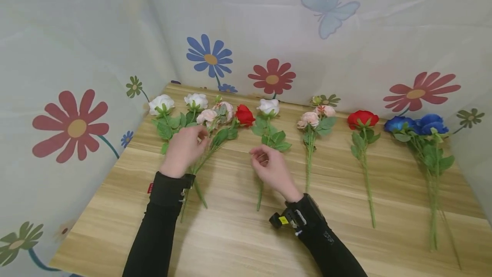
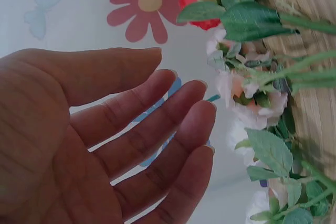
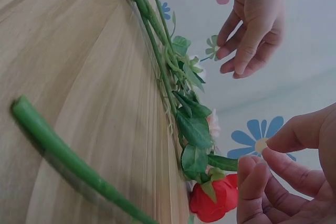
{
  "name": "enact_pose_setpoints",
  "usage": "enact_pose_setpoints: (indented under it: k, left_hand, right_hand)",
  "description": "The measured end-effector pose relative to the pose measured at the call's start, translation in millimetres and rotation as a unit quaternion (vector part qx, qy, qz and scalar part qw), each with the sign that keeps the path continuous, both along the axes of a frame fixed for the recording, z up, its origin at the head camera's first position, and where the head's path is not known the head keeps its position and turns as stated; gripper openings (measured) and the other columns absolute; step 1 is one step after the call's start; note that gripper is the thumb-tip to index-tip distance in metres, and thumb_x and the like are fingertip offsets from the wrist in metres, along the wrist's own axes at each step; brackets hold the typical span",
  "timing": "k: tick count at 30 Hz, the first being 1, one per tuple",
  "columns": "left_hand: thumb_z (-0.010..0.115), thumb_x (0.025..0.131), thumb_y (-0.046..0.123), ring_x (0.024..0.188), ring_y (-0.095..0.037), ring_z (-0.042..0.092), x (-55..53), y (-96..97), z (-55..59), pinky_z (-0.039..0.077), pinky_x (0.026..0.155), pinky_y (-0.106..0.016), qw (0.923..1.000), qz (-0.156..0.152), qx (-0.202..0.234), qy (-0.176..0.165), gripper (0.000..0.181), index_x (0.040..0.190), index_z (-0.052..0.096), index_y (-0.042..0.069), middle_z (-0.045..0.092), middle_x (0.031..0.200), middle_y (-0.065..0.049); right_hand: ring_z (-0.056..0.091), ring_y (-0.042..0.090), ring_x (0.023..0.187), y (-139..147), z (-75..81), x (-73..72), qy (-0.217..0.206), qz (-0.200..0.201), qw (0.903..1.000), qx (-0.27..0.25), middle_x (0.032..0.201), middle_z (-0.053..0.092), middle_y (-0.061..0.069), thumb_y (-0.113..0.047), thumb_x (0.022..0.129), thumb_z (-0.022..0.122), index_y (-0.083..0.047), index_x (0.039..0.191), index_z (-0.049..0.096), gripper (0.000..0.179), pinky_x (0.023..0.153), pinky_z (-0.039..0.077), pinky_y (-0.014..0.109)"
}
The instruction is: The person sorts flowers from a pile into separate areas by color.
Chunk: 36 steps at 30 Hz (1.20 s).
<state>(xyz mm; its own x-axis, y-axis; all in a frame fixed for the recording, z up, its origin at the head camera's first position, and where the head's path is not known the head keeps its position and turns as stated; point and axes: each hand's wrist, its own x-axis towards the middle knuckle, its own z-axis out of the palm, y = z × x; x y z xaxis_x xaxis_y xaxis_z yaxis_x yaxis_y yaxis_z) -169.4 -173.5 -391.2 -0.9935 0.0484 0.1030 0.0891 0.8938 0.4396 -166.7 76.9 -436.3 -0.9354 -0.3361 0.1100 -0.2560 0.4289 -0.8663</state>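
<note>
My left hand (image 1: 184, 146) hovers over the stems of a left-hand cluster of artificial flowers, its fingers loosely bent and holding nothing. That cluster has a white rose (image 1: 161, 104), another white one, a pink flower spray (image 1: 207, 116) and a red rose (image 1: 244, 115). In the left wrist view the palm and fingers (image 2: 181, 135) are apart from the blooms. Above the stem of a single white rose (image 1: 268, 106) is my right hand (image 1: 273, 168). Its fingers are relaxed, with thumb and forefinger close together and nothing visible between them. A green stem (image 3: 79, 161) lies below in the right wrist view.
Farther right on the wooden table (image 1: 238, 243) lie a pink spray (image 1: 308, 120), a single red rose (image 1: 363, 119) and blue roses (image 1: 431, 124), stems toward me. A white flower-patterned curtain (image 1: 246, 20) closes off the back and sides.
</note>
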Motion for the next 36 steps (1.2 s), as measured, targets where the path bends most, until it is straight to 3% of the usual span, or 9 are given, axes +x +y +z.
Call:
enact_pose_setpoints:
  k: [9, 13, 17, 19, 23, 26, 30, 36]
  left_hand:
    - [0.068, 0.096, 0.018, 0.079, -0.029, 0.068, 1.9, -7.3, -1.5, 0.054, 0.067, -0.041, 0.9958, 0.014, -0.038, -0.082, 0.024, 0.115, 0.069, 0.003, 0.072, 0.100, -0.014]
    - [0.070, 0.096, 0.022, 0.077, -0.027, 0.068, 0.8, -5.4, -3.1, 0.053, 0.065, -0.039, 0.9912, 0.007, -0.050, -0.123, 0.025, 0.113, 0.069, 0.004, 0.072, 0.096, -0.012]
    - [0.069, 0.095, 0.022, 0.082, -0.029, 0.069, 0.7, -3.2, -7.5, 0.055, 0.069, -0.041, 0.9857, -0.005, -0.067, -0.154, 0.024, 0.112, 0.069, 0.004, 0.073, 0.102, -0.014]
    - [0.068, 0.094, 0.018, 0.080, -0.027, 0.068, 0.6, -2.1, -10.4, 0.053, 0.066, -0.040, 0.9845, -0.007, -0.071, -0.160, 0.020, 0.108, 0.070, 0.005, 0.073, 0.102, -0.014]
    - [0.066, 0.090, 0.012, 0.065, -0.020, 0.054, -0.7, 0.5, -15.2, 0.042, 0.056, -0.031, 0.9829, -0.011, -0.068, -0.171, 0.005, 0.086, 0.068, 0.008, 0.065, 0.081, -0.007]
    - [0.067, 0.089, 0.010, 0.061, -0.019, 0.049, -2.0, 2.1, -18.0, 0.038, 0.053, -0.030, 0.9813, -0.009, -0.067, -0.180, 0.015, 0.075, 0.062, 0.009, 0.057, 0.073, -0.004]
    - [0.067, 0.088, 0.008, 0.062, -0.020, 0.054, -3.6, 3.9, -22.3, 0.041, 0.053, -0.031, 0.9803, -0.002, -0.078, -0.181, 0.019, 0.070, 0.060, 0.009, 0.058, 0.071, -0.004]
    - [0.063, 0.090, 0.004, 0.058, -0.019, 0.049, -5.1, 6.5, -26.6, 0.040, 0.051, -0.032, 0.9788, 0.010, -0.089, -0.184, 0.032, 0.061, 0.050, 0.013, 0.049, 0.064, -0.003]
  right_hand:
    - [0.064, 0.020, 0.085, -14, 1.9, 1.2, -0.006, 0.006, 0.9999, -0.009, 0.098, 0.069, 0.015, -0.005, 0.094, 0.061, 0.003, 0.112, 0.068, 0.022, 0.072, 0.052, 0.021]
    - [0.065, 0.020, 0.084, -18, 2.2, 1.2, -0.005, 0.012, 0.9998, -0.016, 0.098, 0.069, 0.016, -0.005, 0.093, 0.061, 0.004, 0.112, 0.068, 0.022, 0.071, 0.053, 0.020]
    - [0.065, 0.021, 0.083, -21, 1.2, 0.9, -0.003, 0.018, 0.9997, -0.014, 0.097, 0.070, 0.017, -0.003, 0.092, 0.062, 0.005, 0.112, 0.068, 0.022, 0.071, 0.053, 0.019]
    - [0.065, 0.022, 0.082, -21, 0.3, 0.7, -0.001, 0.019, 0.9998, -0.012, 0.097, 0.070, 0.016, -0.003, 0.092, 0.062, 0.004, 0.111, 0.069, 0.022, 0.071, 0.053, 0.019]
    - [0.065, 0.022, 0.083, -21, -2.0, -0.1, 0.001, 0.021, 0.9997, -0.013, 0.097, 0.069, 0.016, -0.003, 0.092, 0.061, 0.004, 0.111, 0.069, 0.022, 0.071, 0.053, 0.020]
    - [0.065, 0.022, 0.084, -22, -3.7, -0.7, 0.001, 0.024, 0.9996, -0.015, 0.097, 0.069, 0.016, -0.003, 0.092, 0.061, 0.004, 0.111, 0.069, 0.021, 0.072, 0.054, 0.020]
    - [0.066, 0.021, 0.085, -23, -4.8, -1.4, 0.001, 0.028, 0.9995, -0.014, 0.097, 0.070, 0.017, -0.002, 0.092, 0.062, 0.005, 0.110, 0.069, 0.021, 0.074, 0.055, 0.021]
    - [0.068, 0.024, 0.087, -25, -5.6, -2.1, -0.001, 0.035, 0.9992, -0.019, 0.098, 0.071, 0.019, -0.002, 0.092, 0.062, 0.007, 0.110, 0.069, 0.021, 0.078, 0.056, 0.024]
